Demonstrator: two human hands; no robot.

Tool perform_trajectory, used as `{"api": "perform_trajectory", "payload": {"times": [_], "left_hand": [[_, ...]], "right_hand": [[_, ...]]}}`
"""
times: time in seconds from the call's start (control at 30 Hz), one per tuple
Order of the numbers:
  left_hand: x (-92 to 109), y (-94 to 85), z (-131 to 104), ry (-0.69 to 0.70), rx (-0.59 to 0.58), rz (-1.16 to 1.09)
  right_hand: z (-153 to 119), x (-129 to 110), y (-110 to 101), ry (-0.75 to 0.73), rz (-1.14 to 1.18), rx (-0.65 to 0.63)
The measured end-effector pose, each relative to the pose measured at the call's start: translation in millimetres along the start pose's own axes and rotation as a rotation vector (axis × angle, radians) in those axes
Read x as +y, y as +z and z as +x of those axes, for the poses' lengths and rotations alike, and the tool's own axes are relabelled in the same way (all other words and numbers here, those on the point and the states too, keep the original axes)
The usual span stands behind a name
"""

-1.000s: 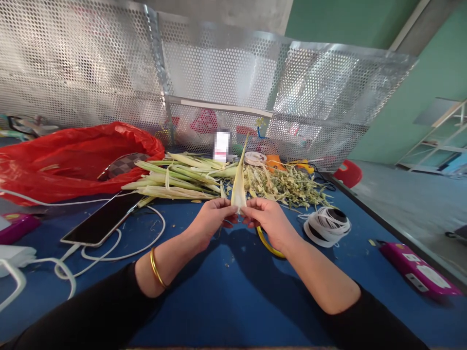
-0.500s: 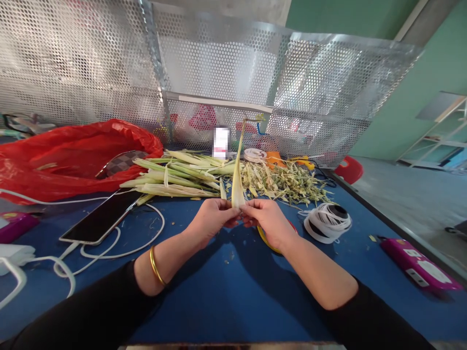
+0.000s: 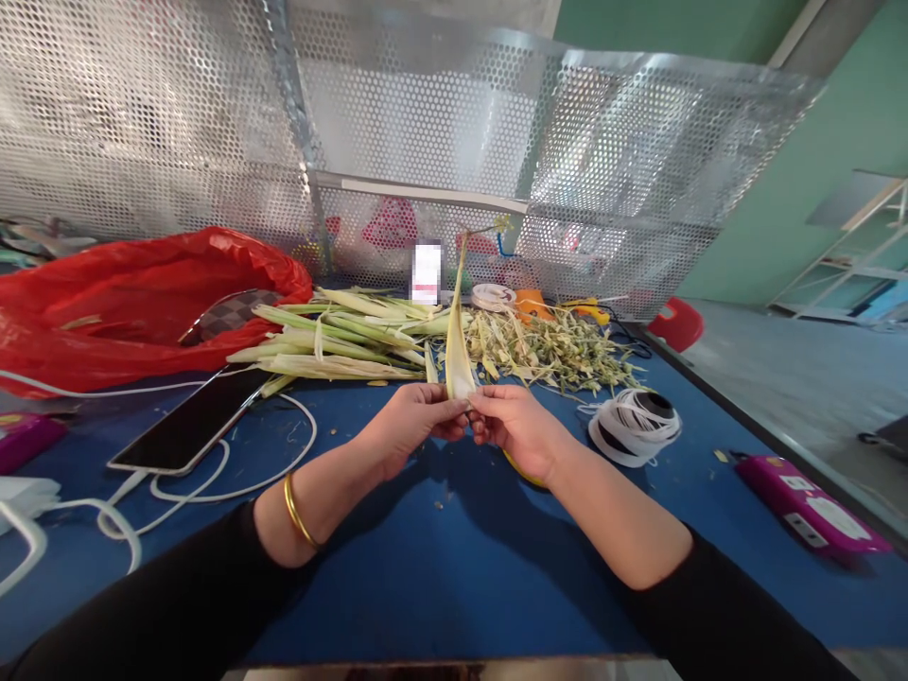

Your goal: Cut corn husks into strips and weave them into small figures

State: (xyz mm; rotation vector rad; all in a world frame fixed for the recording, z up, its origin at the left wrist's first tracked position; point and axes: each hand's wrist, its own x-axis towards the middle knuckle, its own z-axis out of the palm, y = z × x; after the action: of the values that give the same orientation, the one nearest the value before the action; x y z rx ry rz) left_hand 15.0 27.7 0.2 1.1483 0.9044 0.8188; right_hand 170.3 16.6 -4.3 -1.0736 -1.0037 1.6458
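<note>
husk pile (image 3: 347, 342) back-left on the desk (image 3: 440, 586) | left hand (image 3: 411, 421): grip pinched on base of pale husk (image 3: 458, 364) | husk's between hands, pointing up-and-away from grip, long axis near upright, neither hand nearer tbh | right hand (image 3: 521, 426): pinching too | string roll (image 3: 628, 437) past it

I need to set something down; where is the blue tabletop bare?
Best is the blue tabletop between left forearm and right forearm, bar specks. Smaller: between white cord spool and rightmost purple case. Crowded: the back, with husk strips, shreds and red bag; the left, with dark device and cable.
</note>
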Motion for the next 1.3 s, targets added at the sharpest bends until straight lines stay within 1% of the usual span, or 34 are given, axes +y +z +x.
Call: {"api": "perform_trajectory", "payload": {"times": [0.17, 0.23, 0.3, 0.37, 0.43, 0.5, 0.57, 0.63, 0.7, 0.83, 1.0, 1.07, 1.13, 1.2, 1.3], "left_hand": [[1, -3.1, 1, -0.038, -0.038, -0.036], [2, -2.8, 0, -0.019, -0.028, -0.026], [2, -1.6, 0, 0.019, -0.005, 0.013], [1, -0.1, 0, 0.047, 0.009, 0.063], [0, 1.4, 0, 0.044, 0.006, 0.095], [-2, 2.7, 0, 0.039, 0.013, 0.105], [-3, 3.8, -1, 0.050, 0.023, 0.122], [-2, 4.8, -2, 0.076, 0.021, 0.147], [-2, 5.7, -2, 0.107, 0.024, 0.166], [-2, 6.3, 0, 0.150, 0.026, 0.158], [-3, 5.1, 1, 0.144, -0.079, 0.042], [-2, 5.4, 0, 0.140, -0.131, -0.003], [0, 6.1, -2, 0.144, -0.154, -0.010], [1, 7.0, -3, 0.162, -0.125, 0.021], [0, 7.7, -3, 0.196, -0.057, 0.086]], "right_hand": [[1, -5, -4, 0.085, 0.075, -0.083], [2, -5, -4, 0.087, 0.052, -0.108], [2, -4, -3, 0.021, -0.060, -0.057], [1, -2, -1, -0.118, -0.230, 0.048], [1, 0, 0, -0.259, -0.397, 0.126], [2, 1, 0, -0.331, -0.504, 0.145], [2, 1, 0, -0.338, -0.561, 0.139], [2, 1, -1, -0.328, -0.566, 0.116], [1, 2, 0, -0.307, -0.547, 0.061], [2, 4, 1, -0.248, -0.420, -0.039], [-2, -1, 3, -0.150, -0.206, -0.092], [-4, -5, 4, -0.119, -0.145, -0.129], [-6, -7, 3, -0.100, -0.114, -0.171], [-5, -6, 2, -0.123, -0.153, -0.172], [-2, -2, 1, -0.265, -0.329, -0.059]]}}
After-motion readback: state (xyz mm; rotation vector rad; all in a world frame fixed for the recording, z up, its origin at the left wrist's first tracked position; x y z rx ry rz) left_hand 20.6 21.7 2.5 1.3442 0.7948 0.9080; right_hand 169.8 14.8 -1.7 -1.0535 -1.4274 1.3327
